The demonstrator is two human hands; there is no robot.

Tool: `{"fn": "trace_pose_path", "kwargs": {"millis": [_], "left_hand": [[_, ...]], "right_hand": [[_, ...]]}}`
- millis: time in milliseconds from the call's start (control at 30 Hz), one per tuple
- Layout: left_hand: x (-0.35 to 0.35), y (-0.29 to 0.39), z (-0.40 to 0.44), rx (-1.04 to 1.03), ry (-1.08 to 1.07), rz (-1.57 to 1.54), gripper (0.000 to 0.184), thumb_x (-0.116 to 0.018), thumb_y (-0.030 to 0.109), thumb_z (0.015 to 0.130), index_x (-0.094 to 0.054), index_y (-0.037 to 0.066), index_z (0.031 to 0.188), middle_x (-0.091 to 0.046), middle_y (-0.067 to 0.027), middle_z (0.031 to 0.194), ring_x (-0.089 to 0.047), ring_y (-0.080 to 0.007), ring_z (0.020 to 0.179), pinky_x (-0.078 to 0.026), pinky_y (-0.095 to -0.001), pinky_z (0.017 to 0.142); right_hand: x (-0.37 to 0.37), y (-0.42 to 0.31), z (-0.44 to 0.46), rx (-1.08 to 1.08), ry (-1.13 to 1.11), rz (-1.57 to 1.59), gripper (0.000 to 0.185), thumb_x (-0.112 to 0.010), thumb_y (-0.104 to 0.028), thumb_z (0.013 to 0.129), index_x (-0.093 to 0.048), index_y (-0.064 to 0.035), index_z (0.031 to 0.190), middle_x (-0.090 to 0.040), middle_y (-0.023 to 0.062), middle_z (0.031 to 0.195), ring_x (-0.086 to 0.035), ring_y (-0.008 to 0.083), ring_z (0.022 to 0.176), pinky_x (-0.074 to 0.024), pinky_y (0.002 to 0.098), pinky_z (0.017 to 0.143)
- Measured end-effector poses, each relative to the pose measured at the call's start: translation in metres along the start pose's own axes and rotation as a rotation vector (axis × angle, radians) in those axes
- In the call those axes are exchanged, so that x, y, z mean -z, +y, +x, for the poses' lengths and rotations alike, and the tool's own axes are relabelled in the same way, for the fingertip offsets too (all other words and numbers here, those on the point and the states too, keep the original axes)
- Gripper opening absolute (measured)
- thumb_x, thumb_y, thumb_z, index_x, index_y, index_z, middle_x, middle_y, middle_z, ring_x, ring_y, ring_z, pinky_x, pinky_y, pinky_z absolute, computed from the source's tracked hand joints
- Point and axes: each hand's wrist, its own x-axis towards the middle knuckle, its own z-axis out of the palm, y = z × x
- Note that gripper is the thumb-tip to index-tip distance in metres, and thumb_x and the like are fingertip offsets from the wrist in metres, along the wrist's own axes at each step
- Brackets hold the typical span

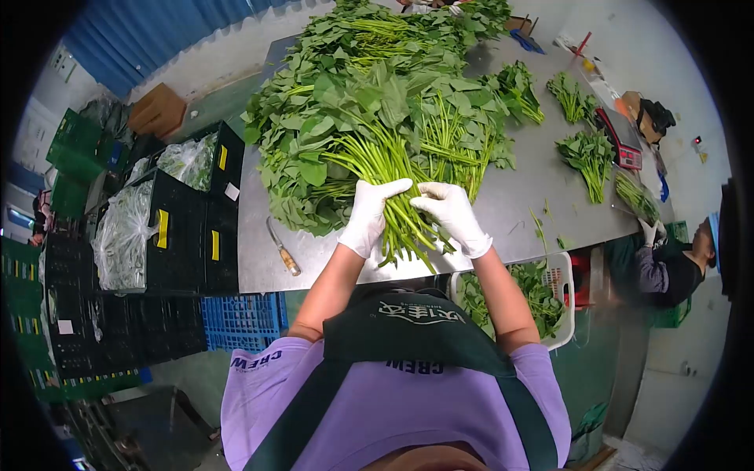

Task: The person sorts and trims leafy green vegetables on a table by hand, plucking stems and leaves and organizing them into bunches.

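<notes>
In white gloves, both my hands are at a bunch of leafy green stems (393, 169) over the metal table's near edge. My left hand (367, 213) is closed around the left side of the bunch, thumb across the stems. From the right, my right hand (452, 212) pinches stems of the same bunch with thumb and fingers. The leaves point away from me and the cut ends hang toward me. Behind it lies a large heap of the same greens (330, 102). A curved blade with a wooden handle (289, 261) lies left of my left hand.
Small bunches (587, 157) lie on the right of the table (518, 220), near a red scale (624, 145). Below the edge stands a white basket (567, 302) of greens. Dark crates (181, 235) are stacked left. Another person (675, 267) handles greens at right.
</notes>
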Motion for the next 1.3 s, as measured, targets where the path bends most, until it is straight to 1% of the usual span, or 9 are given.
{"fn": "trace_pose_path", "kwargs": {"millis": [267, 367, 533, 600, 733, 867, 1000, 1167, 1300], "left_hand": [[-0.007, 0.005, -0.001, -0.073, 0.154, 0.005, 0.022, -0.068, -0.005, 0.069, -0.061, -0.003, 0.089, -0.063, -0.0070, 0.080, -0.061, -0.0169, 0.068, -0.052, -0.0299, 0.061], [0.025, 0.022, 0.013, -0.200, 0.165, -0.015, 0.016, -0.067, -0.001, 0.072, -0.061, -0.003, 0.087, -0.063, -0.0086, 0.079, -0.061, -0.0178, 0.069, -0.051, -0.0290, 0.064], [0.049, 0.052, 0.011, -0.191, 0.277, -0.128, 0.016, -0.064, 0.000, 0.075, -0.061, -0.004, 0.090, -0.066, -0.0137, 0.082, -0.064, -0.0200, 0.073, -0.053, -0.0299, 0.067], [0.041, 0.054, 0.009, -0.117, 0.267, -0.220, 0.015, -0.064, 0.000, 0.076, -0.061, -0.005, 0.090, -0.066, -0.0142, 0.083, -0.064, -0.0208, 0.073, -0.053, -0.0299, 0.067], [0.050, 0.049, 0.009, -0.114, 0.198, -0.148, 0.016, -0.064, 0.000, 0.076, -0.061, -0.005, 0.091, -0.066, -0.0143, 0.085, -0.064, -0.0210, 0.074, -0.053, -0.0303, 0.066], [0.052, 0.050, 0.005, -0.180, 0.225, -0.069, 0.023, -0.063, -0.002, 0.075, -0.060, -0.006, 0.098, -0.066, -0.0117, 0.088, -0.063, -0.0196, 0.074, -0.053, -0.0296, 0.065], [0.067, 0.047, 0.011, -0.111, 0.241, -0.146, 0.020, -0.062, -0.002, 0.075, -0.062, -0.005, 0.096, -0.065, -0.0103, 0.087, -0.063, -0.0186, 0.075, -0.053, -0.0290, 0.065], [0.054, 0.042, 0.011, -0.088, 0.261, -0.129, 0.020, -0.064, -0.002, 0.075, -0.061, -0.005, 0.095, -0.064, -0.0104, 0.083, -0.062, -0.0187, 0.072, -0.053, -0.0292, 0.063], [0.025, 0.034, 0.020, -0.073, 0.187, -0.050, 0.020, -0.065, -0.002, 0.075, -0.061, -0.007, 0.094, -0.064, -0.0113, 0.085, -0.064, -0.0194, 0.076, -0.054, -0.0287, 0.065]], "right_hand": [[0.008, 0.003, -0.022, 0.054, 0.353, 0.438, 0.014, -0.060, -0.009, 0.082, -0.066, 0.0028, 0.085, -0.065, 0.0065, 0.079, -0.059, 0.0109, 0.071, -0.0454, 0.0235, 0.068], [0.062, 0.080, -0.030, 0.237, 0.474, 1.135, 0.009, -0.057, -0.008, 0.088, -0.057, -0.0011, 0.094, -0.060, 0.0079, 0.083, -0.058, 0.0145, 0.074, -0.0491, 0.0260, 0.068], [0.116, 0.100, -0.039, 0.054, 0.589, 1.463, 0.056, -0.060, -0.030, 0.087, -0.040, -0.0022, 0.131, -0.055, 0.0150, 0.116, -0.056, 0.0211, 0.104, -0.0519, 0.0302, 0.080], [0.108, 0.102, -0.010, -0.136, 0.493, 0.772, 0.057, -0.064, -0.028, 0.084, -0.043, 0.0007, 0.129, -0.054, 0.0160, 0.121, -0.055, 0.0228, 0.107, -0.0491, 0.0342, 0.082], [0.094, 0.121, 0.070, 0.165, 0.479, -0.814, 0.039, -0.071, -0.022, 0.070, -0.062, -0.0077, 0.106, -0.062, 0.0140, 0.096, -0.059, 0.0271, 0.093, -0.0472, 0.0348, 0.076], [0.095, 0.137, 0.116, 0.309, 0.306, -1.480, 0.025, -0.067, -0.020, 0.072, -0.065, -0.0115, 0.095, -0.059, 0.0118, 0.082, -0.058, 0.0273, 0.082, -0.0466, 0.0382, 0.068], [0.100, 0.106, 0.109, 0.284, 0.269, -1.144, 0.015, -0.059, -0.019, 0.076, -0.067, -0.0076, 0.082, -0.061, 0.0137, 0.078, -0.059, 0.0292, 0.076, -0.0456, 0.0396, 0.064], [0.086, 0.070, 0.063, -0.044, 0.146, 0.048, 0.018, -0.059, -0.017, 0.085, -0.069, -0.0053, 0.094, -0.063, -0.0037, 0.074, -0.041, 0.0023, 0.059, -0.0306, 0.0184, 0.051], [0.062, 0.032, 0.030, -0.040, 0.202, 0.387, 0.022, -0.056, -0.014, 0.087, -0.066, -0.0012, 0.101, -0.064, -0.0033, 0.079, -0.044, 0.0018, 0.060, -0.0327, 0.0169, 0.053]]}}
